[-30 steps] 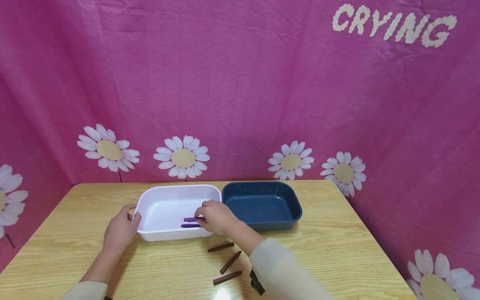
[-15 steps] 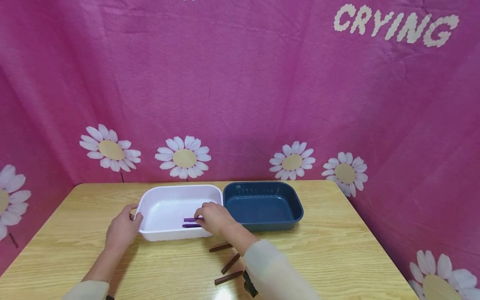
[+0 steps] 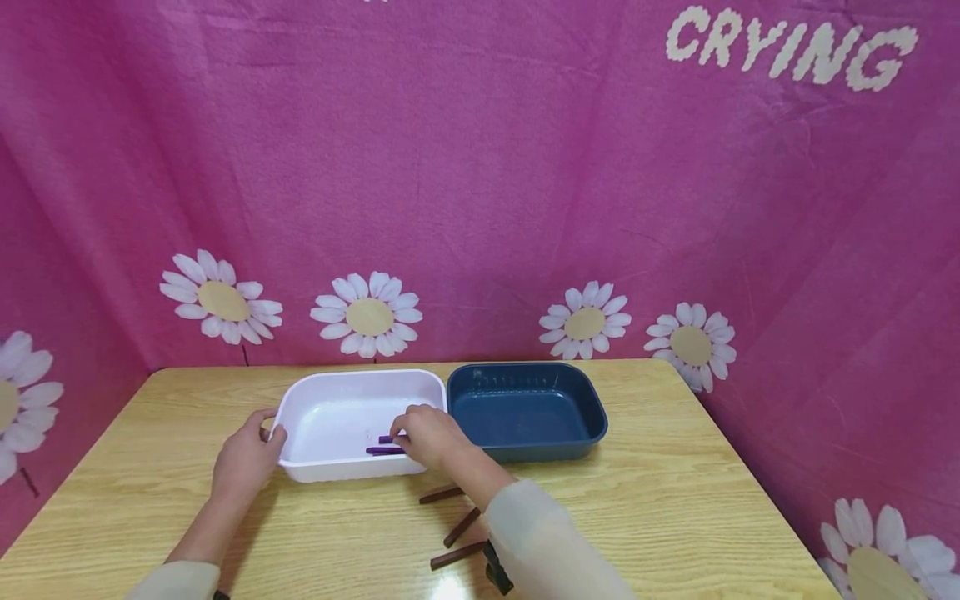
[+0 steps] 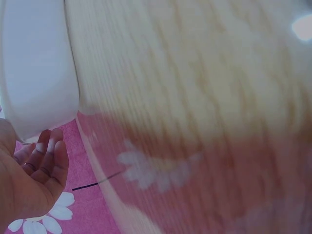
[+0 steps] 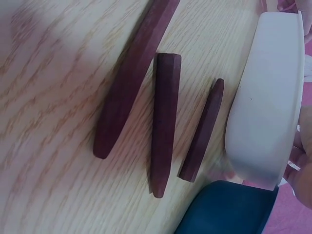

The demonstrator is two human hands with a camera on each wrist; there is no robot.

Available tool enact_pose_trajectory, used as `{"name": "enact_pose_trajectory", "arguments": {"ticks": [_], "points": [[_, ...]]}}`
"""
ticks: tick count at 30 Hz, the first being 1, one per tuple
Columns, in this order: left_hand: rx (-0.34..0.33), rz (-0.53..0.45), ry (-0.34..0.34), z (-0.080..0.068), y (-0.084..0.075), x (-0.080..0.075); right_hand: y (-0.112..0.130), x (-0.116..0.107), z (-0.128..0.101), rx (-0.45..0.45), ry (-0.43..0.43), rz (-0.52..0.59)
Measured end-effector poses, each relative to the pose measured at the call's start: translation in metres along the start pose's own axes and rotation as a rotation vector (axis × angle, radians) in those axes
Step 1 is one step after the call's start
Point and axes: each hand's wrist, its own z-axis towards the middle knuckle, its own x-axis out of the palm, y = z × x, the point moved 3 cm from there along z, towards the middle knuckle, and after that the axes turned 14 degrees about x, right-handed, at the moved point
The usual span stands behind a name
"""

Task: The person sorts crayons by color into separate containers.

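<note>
**Two hands at the white tub, purple sticks inside**

The person's right hand (image 3: pixel 429 437) reached over the near wall of the white rectangular plastic tub (image 3: pixel 324 471), its fingers curled down onto the upper of two short purple sticks (image 3: pixel 385 439) lying on the tub floor near the right end. Whether the fingers had actually pinched that stick I could not tell, as the hand covered its end. The second purple stick (image 3: pixel 384 451) lay just beside it, nearer the front wall.

The left hand (image 3: pixel 242 459) gripped the tub's left rim, thumb hooked over the edge and fingers round the outside.

A dark blue rectangular plastic tub (image 3: pixel 527 410) stood touching the white one on its right. On the light wooden table (image 3: pixel 675 500), in front of the tubs, lay three dark brown tapered sticks (image 5: pixel 165 124), side by side and apart from each other, partly hidden by the cream sleeve (image 3: pixel 547 542) in the head view.
</note>
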Motion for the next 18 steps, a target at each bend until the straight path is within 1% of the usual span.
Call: {"name": "enact_pose_trajectory", "arguments": {"ticks": [9,14,18], "points": [[-0.016,-0.012,0.012,-0.001,-0.002,0.000,-0.003,-0.004,-0.003,-0.001,-0.024,-0.007],[-0.021,-0.014,0.018,-0.002,-0.002,-0.001,-0.005,-0.009,-0.003,0.031,-0.025,0.036],[-0.027,-0.014,0.029,-0.002,-0.002,-0.001,-0.006,-0.014,-0.004,0.050,-0.009,0.071]]}}
